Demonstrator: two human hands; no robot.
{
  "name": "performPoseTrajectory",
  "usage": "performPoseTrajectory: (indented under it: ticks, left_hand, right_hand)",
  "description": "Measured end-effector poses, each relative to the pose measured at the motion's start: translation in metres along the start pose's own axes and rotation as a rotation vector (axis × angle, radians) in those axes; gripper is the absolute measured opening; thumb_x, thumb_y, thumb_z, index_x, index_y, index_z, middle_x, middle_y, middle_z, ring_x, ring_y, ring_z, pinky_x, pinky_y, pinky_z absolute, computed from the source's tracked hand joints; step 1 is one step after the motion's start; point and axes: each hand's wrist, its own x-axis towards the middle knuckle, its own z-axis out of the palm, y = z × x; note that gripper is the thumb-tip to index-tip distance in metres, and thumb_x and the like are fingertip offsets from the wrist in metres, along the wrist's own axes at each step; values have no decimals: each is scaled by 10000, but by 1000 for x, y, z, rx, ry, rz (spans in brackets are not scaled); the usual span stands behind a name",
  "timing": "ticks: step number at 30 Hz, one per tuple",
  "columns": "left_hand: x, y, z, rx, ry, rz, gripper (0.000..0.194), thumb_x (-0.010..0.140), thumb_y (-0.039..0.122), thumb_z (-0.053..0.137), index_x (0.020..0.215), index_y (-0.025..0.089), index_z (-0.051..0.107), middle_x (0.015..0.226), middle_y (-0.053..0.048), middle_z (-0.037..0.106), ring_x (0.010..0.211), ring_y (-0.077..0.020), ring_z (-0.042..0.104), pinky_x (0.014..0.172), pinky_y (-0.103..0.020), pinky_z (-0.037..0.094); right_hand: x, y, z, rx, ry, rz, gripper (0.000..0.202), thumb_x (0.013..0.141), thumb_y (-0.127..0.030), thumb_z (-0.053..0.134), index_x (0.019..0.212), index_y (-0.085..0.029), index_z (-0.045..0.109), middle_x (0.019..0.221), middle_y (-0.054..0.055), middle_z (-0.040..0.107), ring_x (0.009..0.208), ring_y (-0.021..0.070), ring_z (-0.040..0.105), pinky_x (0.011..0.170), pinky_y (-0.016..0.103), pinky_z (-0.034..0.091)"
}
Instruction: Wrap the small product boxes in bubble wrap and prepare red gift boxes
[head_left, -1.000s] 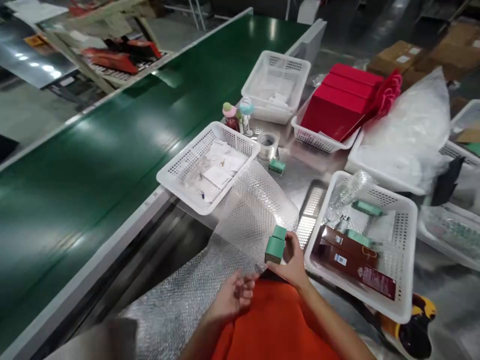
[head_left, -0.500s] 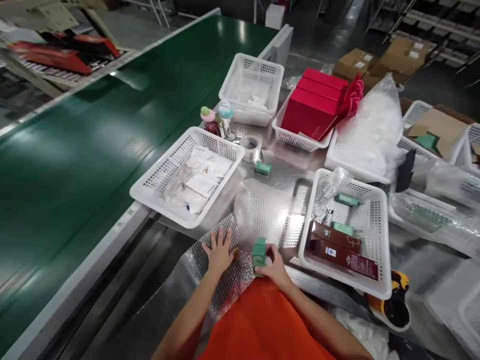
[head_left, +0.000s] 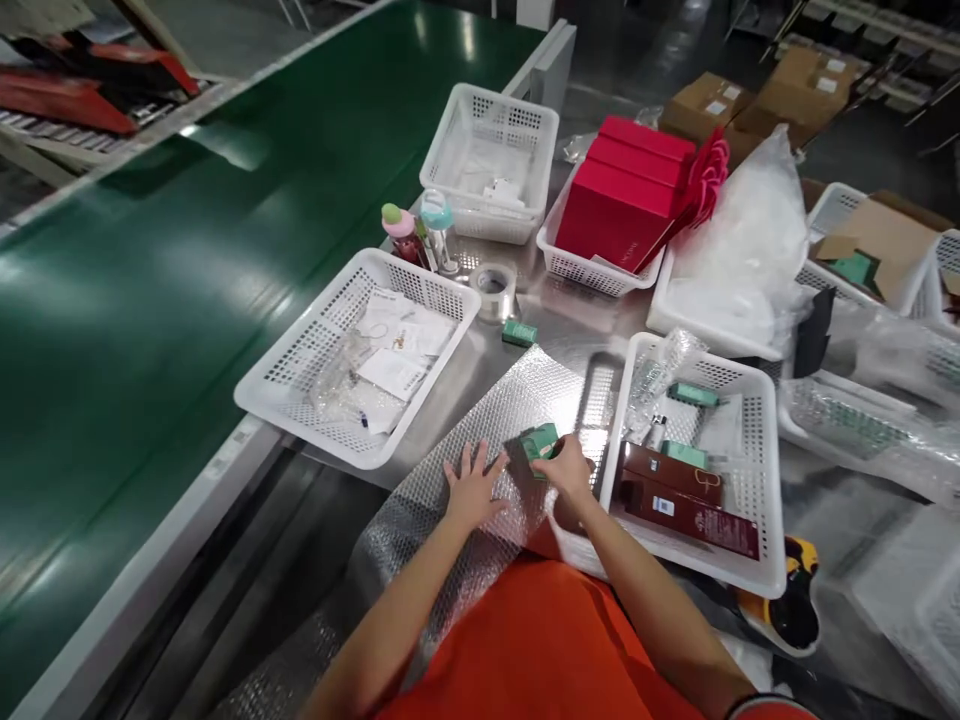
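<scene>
Some green packaging (head_left: 538, 438) over bubble wrap (head_left: 529, 390)

It is small, boxy and matt green, a paler patch on its face; whether one box or two, I cannot tell. The right hand (head_left: 568, 468) has its grip closed on the near edge, thumb and fingers pinching. The left hand (head_left: 474, 492) lies flat on the wrap, fingers spread, holding nothing. Another green box (head_left: 519, 333) stands on the table (head_left: 574, 320) beside a tape roll (head_left: 493, 290). Rightward, brown boxes (head_left: 686, 515) bear a white label and print too small to read; the red bags' (head_left: 622, 205) lettering seems to end "COME".
</scene>
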Motion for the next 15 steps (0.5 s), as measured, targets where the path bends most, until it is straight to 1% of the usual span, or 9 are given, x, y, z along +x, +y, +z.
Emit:
performPoseTrajectory:
  ticks: [1,3,5,7,9,12,15]
  left_hand:
    - [0,0,5,-11,-2,-2,914,830,431,754,1612,362,287,1741,-125,50,1572,-498,3,1114,-854,90]
    - [-3,-5,16,-53,64,13,896,831,380,761,1605,358,312,1741,-122,86,1571,-495,0,1117,-844,47]
    - [-8,-12,24,-75,111,28,874,833,363,762,1597,347,338,1738,-123,119,1570,-495,15,1124,-831,17]
    - [-12,-16,28,-49,97,25,892,833,379,762,1605,352,315,1740,-122,93,1573,-490,8,1127,-831,9]
    - [-12,-17,27,-6,44,4,939,833,413,756,1620,376,245,1742,-110,21,1577,-479,-24,1126,-841,21]
    - [-10,-16,24,9,-21,-18,959,848,441,728,1627,401,170,1738,-87,-58,1577,-467,-68,1126,-843,40]
    - [-7,-18,24,-17,-63,-25,965,857,443,709,1627,413,128,1733,-71,-99,1574,-460,-101,1123,-844,35]
  right_hand:
    - [0,-5,-3,-95,28,-38,391,601,-338,776,898,-217,552,889,54,635,878,278,602,869,444,431]
    - [5,-20,-9,-254,38,-92,417,623,-304,772,972,-195,570,1016,113,638,989,328,591,940,482,387]
    - [18,-38,-7,-372,13,-154,430,662,-279,752,1037,-169,574,1093,154,627,1036,348,582,946,477,375]
    - [35,-53,2,-459,-12,-182,413,716,-262,715,1085,-149,569,1136,174,618,1049,341,583,919,452,387]
    - [50,-60,16,-492,-31,-180,434,753,-266,700,1142,-136,559,1175,180,612,1080,338,579,904,434,398]
    - [61,-53,34,-478,-67,-142,568,737,-319,751,1226,-126,535,1233,182,596,1144,350,556,924,431,408]
    - [59,-35,39,-425,-73,-170,740,754,-391,765,1366,-111,457,1335,206,548,1209,362,523,985,453,393]
